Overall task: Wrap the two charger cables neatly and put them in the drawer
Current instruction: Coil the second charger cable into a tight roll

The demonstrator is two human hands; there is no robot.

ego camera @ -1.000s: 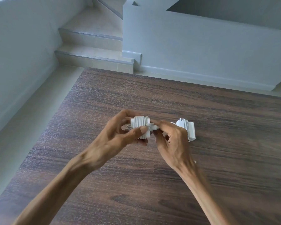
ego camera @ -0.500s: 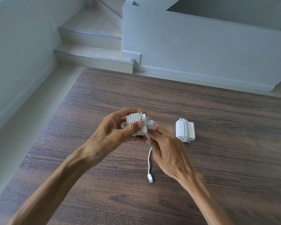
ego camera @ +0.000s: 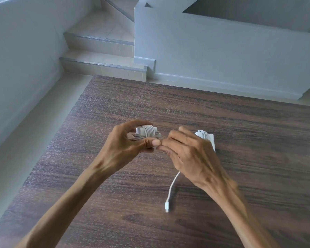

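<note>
i'm holding the left hand point(ego camera: 125, 145) curled around the half-wound charger point(ego camera: 147, 133), keeping its ribbed white coils from loosening. the right hand point(ego camera: 188, 154) is pinching the smooth cable point(ego camera: 172, 187) to feed it; the tail is trailing toward 6 o'clock. the finished charger point(ego camera: 207, 138) is sitting at 3 o'clock on the woodgrain worktop point(ego camera: 222, 113).

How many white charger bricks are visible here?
2. One white cable-wrapped charger brick is gripped in the left hand; the other wrapped white brick lies on the dark wooden table, partly behind the right hand.
</note>
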